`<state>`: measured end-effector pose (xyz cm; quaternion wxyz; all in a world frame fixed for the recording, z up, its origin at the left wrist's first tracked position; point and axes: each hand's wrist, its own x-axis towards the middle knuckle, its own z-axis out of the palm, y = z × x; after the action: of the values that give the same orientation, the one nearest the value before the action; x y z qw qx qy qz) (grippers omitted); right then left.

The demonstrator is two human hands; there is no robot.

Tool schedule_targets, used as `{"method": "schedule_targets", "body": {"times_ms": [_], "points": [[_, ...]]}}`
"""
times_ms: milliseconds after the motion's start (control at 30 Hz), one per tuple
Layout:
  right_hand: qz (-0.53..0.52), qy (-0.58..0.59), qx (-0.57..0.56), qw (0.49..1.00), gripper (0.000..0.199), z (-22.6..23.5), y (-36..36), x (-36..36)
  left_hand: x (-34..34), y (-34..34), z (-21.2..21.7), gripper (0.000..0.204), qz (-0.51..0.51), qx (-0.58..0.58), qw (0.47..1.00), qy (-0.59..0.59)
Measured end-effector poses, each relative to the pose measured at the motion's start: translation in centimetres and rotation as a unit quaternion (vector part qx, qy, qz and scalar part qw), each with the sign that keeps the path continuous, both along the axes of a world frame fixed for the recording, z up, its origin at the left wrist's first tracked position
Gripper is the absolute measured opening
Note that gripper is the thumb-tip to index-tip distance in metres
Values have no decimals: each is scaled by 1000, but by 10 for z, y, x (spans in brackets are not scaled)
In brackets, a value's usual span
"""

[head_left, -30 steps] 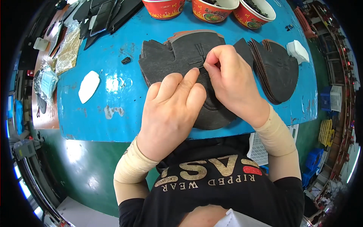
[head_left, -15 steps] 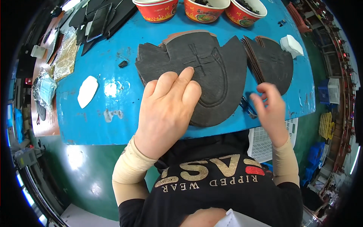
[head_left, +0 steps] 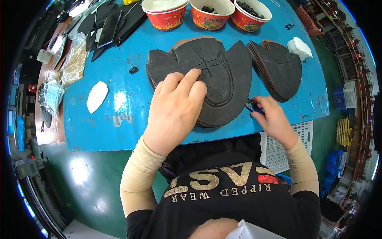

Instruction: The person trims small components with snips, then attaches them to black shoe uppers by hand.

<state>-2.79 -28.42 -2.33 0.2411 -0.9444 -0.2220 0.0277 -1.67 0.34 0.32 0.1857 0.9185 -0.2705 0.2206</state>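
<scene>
Your right hand (head_left: 273,119) has moved in, gripping snips (head_left: 254,106). Careless lifting could nick the black panel (head_left: 217,89) under your loosely spread left hand (head_left: 174,105).

Small tool (head_left: 250,106) partly invisible beneath right hand (head_left: 273,118)

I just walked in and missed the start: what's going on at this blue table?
A person's left hand rests on a stack of dark curved sheets. The right hand touches or holds a small dark tool beside that stack; I can't tell which. A second stack lies to the right, and three red bowls stand at the far side.
</scene>
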Motion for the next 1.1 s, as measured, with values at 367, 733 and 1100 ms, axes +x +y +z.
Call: {"method": "schedule_targets", "body": {"times_ms": [367, 733, 1100], "points": [[-79, 446, 470, 757, 36, 93, 52, 10, 2, 1, 0, 16, -18, -15, 999, 23], [-114, 570, 383, 718, 36, 81, 92, 49, 1, 1, -7, 18, -14, -70, 997, 25], [-150, 548, 394, 722, 37, 80, 95, 45, 4, 2, -14, 18, -10, -66, 998, -1]]}}
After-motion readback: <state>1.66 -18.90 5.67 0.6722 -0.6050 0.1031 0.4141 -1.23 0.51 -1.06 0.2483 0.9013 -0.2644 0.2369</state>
